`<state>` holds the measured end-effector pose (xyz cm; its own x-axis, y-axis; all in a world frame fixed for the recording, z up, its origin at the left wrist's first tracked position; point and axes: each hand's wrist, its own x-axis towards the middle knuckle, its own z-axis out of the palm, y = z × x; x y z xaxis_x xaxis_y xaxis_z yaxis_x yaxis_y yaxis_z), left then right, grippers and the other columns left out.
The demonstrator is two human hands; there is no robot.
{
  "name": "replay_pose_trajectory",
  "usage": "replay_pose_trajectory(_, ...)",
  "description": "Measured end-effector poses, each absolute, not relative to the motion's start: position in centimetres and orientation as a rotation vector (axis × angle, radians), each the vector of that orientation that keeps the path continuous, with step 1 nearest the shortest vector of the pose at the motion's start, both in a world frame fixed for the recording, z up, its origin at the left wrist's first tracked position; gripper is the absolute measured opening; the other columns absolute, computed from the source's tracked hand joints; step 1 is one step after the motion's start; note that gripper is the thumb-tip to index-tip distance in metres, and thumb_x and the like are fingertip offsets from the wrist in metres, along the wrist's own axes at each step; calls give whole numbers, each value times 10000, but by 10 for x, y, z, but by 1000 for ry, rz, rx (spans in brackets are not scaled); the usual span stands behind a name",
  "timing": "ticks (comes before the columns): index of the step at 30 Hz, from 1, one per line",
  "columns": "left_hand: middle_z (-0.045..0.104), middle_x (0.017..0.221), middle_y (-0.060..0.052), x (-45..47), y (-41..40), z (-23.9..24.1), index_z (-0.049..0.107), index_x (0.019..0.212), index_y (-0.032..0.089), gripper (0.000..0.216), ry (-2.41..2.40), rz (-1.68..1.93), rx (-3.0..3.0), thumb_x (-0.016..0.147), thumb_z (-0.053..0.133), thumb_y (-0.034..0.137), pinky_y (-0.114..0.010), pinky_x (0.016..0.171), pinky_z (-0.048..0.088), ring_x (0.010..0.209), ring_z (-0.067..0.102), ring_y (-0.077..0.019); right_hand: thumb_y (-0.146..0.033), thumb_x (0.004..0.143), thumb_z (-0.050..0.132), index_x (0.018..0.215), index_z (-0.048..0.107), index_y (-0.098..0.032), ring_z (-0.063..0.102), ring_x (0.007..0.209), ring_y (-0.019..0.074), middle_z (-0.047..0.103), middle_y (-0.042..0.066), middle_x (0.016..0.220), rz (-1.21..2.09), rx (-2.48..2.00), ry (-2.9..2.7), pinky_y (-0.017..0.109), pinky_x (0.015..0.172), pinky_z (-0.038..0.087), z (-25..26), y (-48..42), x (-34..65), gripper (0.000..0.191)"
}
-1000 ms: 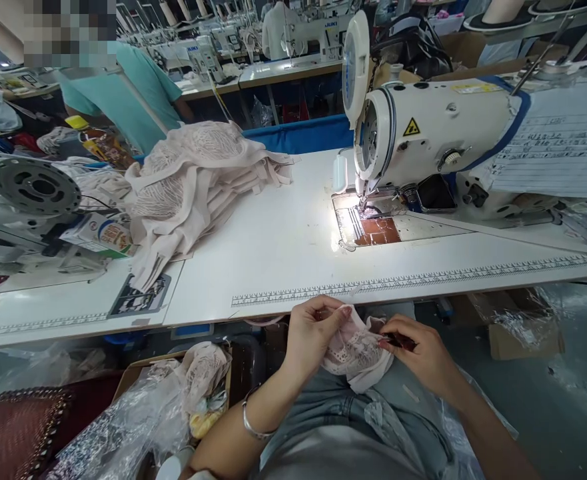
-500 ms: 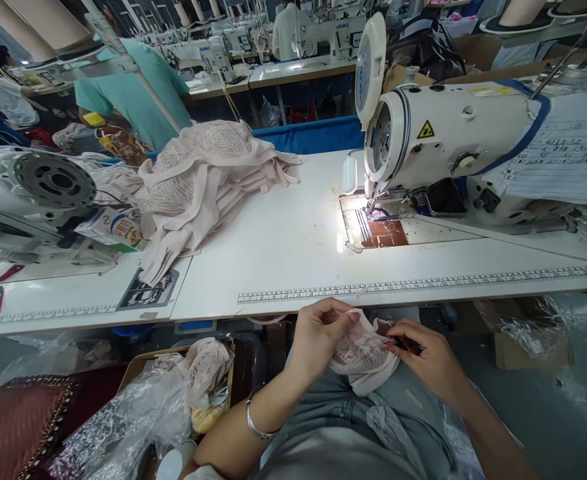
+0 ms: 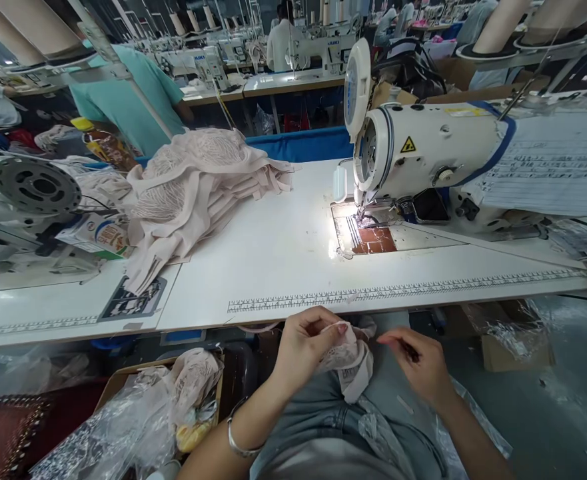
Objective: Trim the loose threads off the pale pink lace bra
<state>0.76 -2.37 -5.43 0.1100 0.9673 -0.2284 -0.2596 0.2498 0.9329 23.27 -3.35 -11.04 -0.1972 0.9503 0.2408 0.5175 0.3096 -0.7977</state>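
Note:
My left hand (image 3: 304, 347) grips a small pale pink lace garment piece (image 3: 349, 360) over my lap, just below the front edge of the white sewing table (image 3: 273, 260). My right hand (image 3: 416, 363) is a little to the right of the piece, fingers pinched on a small dark tool (image 3: 409, 347) whose kind I cannot make out. The hand is slightly smeared by motion. A silver bangle (image 3: 238, 443) circles my left wrist.
A white sewing machine (image 3: 423, 157) stands at the back right with its lamp lit over the needle plate (image 3: 368, 237). A heap of pink garments (image 3: 193, 187) lies at the left. A box with plastic-bagged pieces (image 3: 163, 407) sits by my left knee. A person in a teal shirt (image 3: 133, 93) works behind.
My right hand has pulled away to the right from the lace piece. The piece now hangs folded from my left hand alone. My head has tilted slightly.

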Motion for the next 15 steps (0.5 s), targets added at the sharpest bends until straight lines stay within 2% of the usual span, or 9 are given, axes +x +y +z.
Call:
replay_pose_trajectory(2,674,619,-26,6,-25,-52,731,672,153,300,1036,1076,929,695,861,422,-206,537,410,541,526,-96,-243,993,432,1038,740,-249,622,633,165,704,51,813,642,-1295,-1888,294,588,519,-105,-24,227,312)
replay_pose_trajectory(4,698,665,-40,6,-27,-52,749,691,154,260,1045,1069,1000,718,844,395,-218,590,439,597,565,-115,-124,937,401,1211,698,-256,678,999,222,714,93,1126,563,-1229,-2007,357,818,578,-98,-7,215,425)
replay_pose_trajectory(6,701,678,-45,8,-30,-53,762,706,153,226,1061,1050,1077,742,823,368,-223,610,440,614,568,-120,-48,872,389,1345,620,-248,519,1348,262,567,97,1461,534,-1118,-2147,462,1057,506,-94,13,199,563)
replay_pose_trajectory(8,696,678,-49,9,-32,-55,765,703,147,212,1078,1020,1149,752,810,348,-223,604,423,614,556,-119,-27,855,390,1455,513,-227,376,1477,257,438,93,1587,557,-1000,-2277,517,1177,397,-91,30,184,644)
replay_pose_trajectory(10,683,668,-47,7,-33,-55,757,692,142,227,1084,1007,1173,754,807,355,-221,589,403,605,536,-114,-36,869,395,1460,497,-200,384,1476,246,476,112,1558,602,-908,-2363,516,1205,361,-88,39,177,621)
replay_pose_trajectory(12,648,630,-26,2,-31,-55,735,684,142,274,1078,1033,1121,748,813,397,-214,560,379,570,495,-99,-69,894,403,1340,594,-201,511,1373,241,609,117,1416,655,-907,-2371,475,1150,437,-84,38,182,503)
replay_pose_trajectory(15,528,522,33,-10,-30,-55,698,709,150,362,1071,1080,1014,754,800,495,-199,491,321,477,377,-68,-181,939,412,1014,693,-245,696,977,212,742,71,1024,770,-1078,-2327,344,863,586,-76,21,215,298)
